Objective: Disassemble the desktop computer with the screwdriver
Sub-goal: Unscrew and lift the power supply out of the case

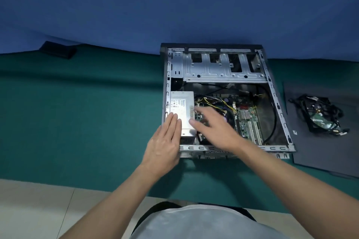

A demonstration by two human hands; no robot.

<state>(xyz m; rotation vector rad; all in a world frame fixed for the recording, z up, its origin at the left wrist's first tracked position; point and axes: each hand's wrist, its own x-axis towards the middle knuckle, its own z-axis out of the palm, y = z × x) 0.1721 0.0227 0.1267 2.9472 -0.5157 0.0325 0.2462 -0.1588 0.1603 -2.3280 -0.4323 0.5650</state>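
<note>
Left hand (165, 145): fingers (172, 122) straight and together, lying flat on the near left corner of the boxy, silvery metal power supply (182, 105), gripping nothing. Right hand (215, 130): blurred, fingers spread and loose over that box's right edge, contact not determinable. The power supply sits at the left of the open steel computer case (272, 91), beside the green circuit board (246, 120); the case lies on green cloth (77, 112), a flat black panel (320, 151) to its right.
</note>
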